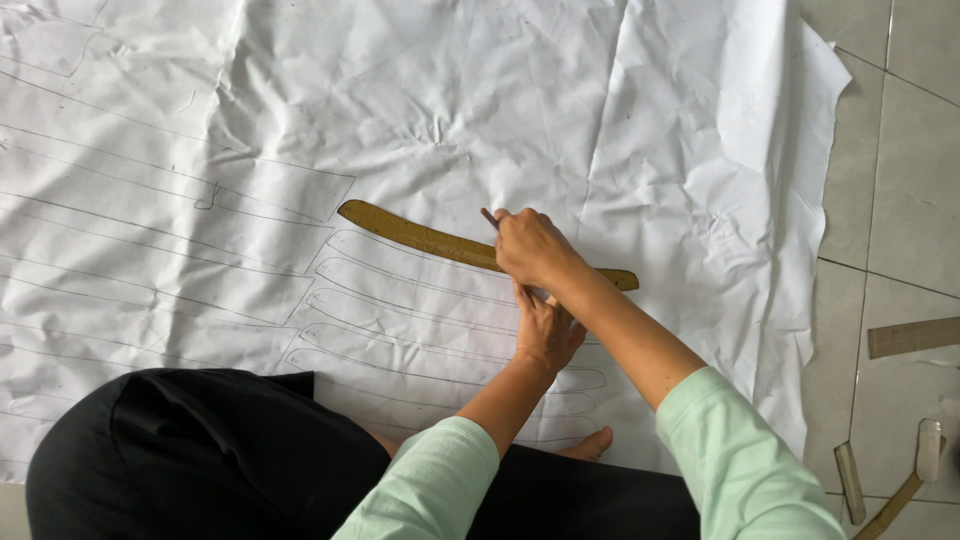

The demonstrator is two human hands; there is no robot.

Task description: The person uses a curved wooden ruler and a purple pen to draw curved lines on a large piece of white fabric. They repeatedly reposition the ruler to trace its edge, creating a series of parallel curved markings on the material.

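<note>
Fingers point(512, 226) of the right hand point(530, 247) are curled together around a thin pencil point(489, 218), whose dark end sticks out at the upper left of the fist, with its tip against the upper edge of a long, curved brown wooden ruler point(420, 237). Left hand point(546, 330) lies just below the right one, palm down, its fingers stretched forward and close together; they reach toward the lower edge of the ruler, though the right wrist hides whether they touch it. Both arms wear pale green sleeves point(735, 465).

Ruler position: flat on a large, creased sheet of white paper point(430, 110) spread over a grey tiled floor point(905, 180); it runs from upper left to lower right near the middle of the sheet. Below it and to its left, the paper bears rows of pencilled outlines point(400, 320) of long, narrow curved shapes.

Foreground: the person's leg in black cloth point(200, 450) and a bare foot point(590, 446) rest on the paper. At the right, off the paper, a straight wooden ruler point(912, 337) and some smaller tools point(890, 475) lie on the tiles.
</note>
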